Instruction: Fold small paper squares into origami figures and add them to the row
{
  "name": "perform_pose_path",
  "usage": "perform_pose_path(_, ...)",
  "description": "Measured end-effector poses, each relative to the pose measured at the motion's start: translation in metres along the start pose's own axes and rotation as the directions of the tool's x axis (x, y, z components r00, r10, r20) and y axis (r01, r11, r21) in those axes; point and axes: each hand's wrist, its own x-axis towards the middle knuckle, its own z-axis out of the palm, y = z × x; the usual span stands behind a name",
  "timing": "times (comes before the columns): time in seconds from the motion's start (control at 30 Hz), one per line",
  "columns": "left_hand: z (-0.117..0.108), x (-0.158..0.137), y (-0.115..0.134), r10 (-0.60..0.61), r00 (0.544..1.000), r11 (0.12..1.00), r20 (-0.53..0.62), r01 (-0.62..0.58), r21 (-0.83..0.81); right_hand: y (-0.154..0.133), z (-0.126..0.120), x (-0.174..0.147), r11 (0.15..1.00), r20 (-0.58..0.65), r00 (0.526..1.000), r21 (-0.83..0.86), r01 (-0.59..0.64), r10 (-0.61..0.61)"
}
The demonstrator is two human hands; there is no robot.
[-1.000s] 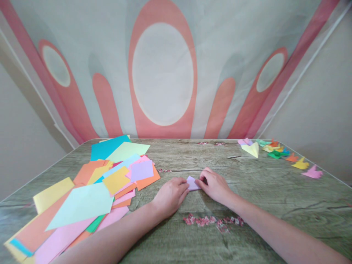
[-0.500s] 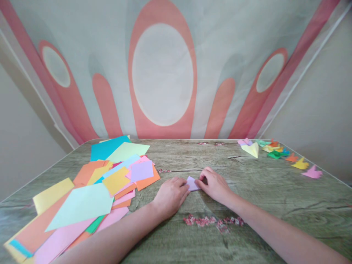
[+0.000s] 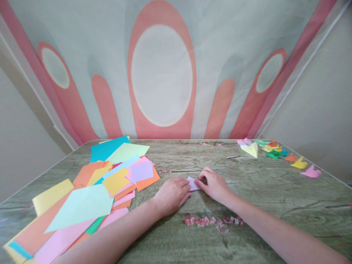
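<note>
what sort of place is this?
Probably an indoor papercraft spot; home or classroom, can't tell. Signs: loose coloured sheets on the left, small folded figures on the right, a patterned backdrop behind.

The folded paper [image 3: 193, 184] is lilac, the table [image 3: 264, 207] wood-grained with pink blossoms [image 3: 202, 220].
</note>
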Motion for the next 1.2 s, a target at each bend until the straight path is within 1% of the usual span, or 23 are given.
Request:
perform_pose_path(0.17,-0.001,0.000,0.003,0.009,1.000,1.000,-0.022,-0.008,0.026,0.003,-0.002,-0.003,0.998,-0.017,0.999,0.055,0.044,-0.043)
perform_pose_path(0.27,-0.001,0.000,0.005,0.001,1.000,0.999,-0.018,0.000,0.047,0.006,-0.009,-0.004,0.984,-0.045,0.989,0.109,0.144,-0.140)
perform_pose_path(0.33,-0.001,0.000,0.006,-0.006,1.000,0.998,-0.010,0.007,0.062,0.006,-0.014,-0.006,0.958,-0.044,0.963,0.107,0.268,-0.265)
perform_pose_path(0.43,0.000,0.000,0.008,-0.010,1.000,0.997,-0.014,0.011,0.076,0.003,-0.021,-0.008,0.897,0.035,0.898,0.075,0.436,-0.439)
perform_pose_path(0.5,0.000,0.000,0.009,-0.009,1.000,0.997,-0.021,0.010,0.079,0.000,-0.023,-0.009,0.867,0.086,0.862,0.053,0.496,-0.499)
perform_pose_path(0.53,0.000,0.000,0.009,-0.006,1.000,0.997,-0.020,0.008,0.081,-0.001,-0.023,-0.010,0.858,0.102,0.852,0.038,0.512,-0.513)
perform_pose_path(0.77,0.002,0.002,0.005,0.005,1.000,0.994,-0.030,-0.002,0.110,-0.001,-0.018,-0.010,0.835,0.110,0.837,-0.071,0.545,-0.536)
perform_pose_path(0.97,0.007,0.008,-0.010,0.009,0.997,0.990,-0.072,0.001,0.141,0.003,-0.015,-0.003,0.847,0.101,0.856,-0.127,0.516,-0.507)
perform_pose_path(1.2,0.009,0.011,-0.022,-0.047,0.996,0.991,-0.077,0.056,0.125,0.010,-0.016,0.008,0.850,0.127,0.865,-0.163,0.502,-0.486)
